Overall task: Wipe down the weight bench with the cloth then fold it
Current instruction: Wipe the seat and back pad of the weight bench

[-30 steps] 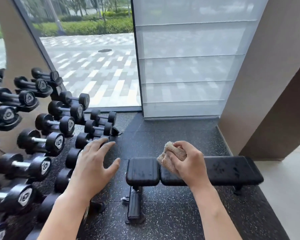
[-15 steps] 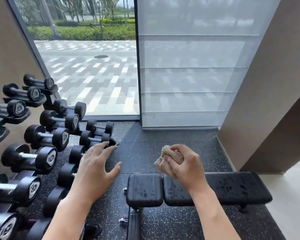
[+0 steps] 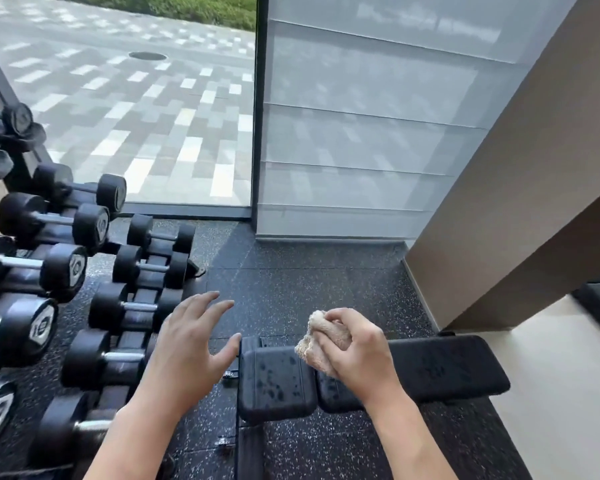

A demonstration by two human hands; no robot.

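The black weight bench (image 3: 440, 367) lies across the floor in front of me, its short seat pad (image 3: 274, 382) speckled with wet spots. My right hand (image 3: 357, 348) grips a bunched beige cloth (image 3: 317, 336) just above the gap between the seat pad and the long pad. Left of the bench, my left hand (image 3: 191, 348) hovers with fingers spread and holds nothing.
A rack of several black dumbbells (image 3: 66, 268) fills the left side. A glass window and frosted panel (image 3: 354, 133) stand behind the bench, and a beige wall (image 3: 520, 188) juts in at the right. The floor is dark speckled rubber (image 3: 309, 282).
The view has dropped and come closer to the bench. Both hands keep their pose, the right one still gripping the cloth over the pad gap.
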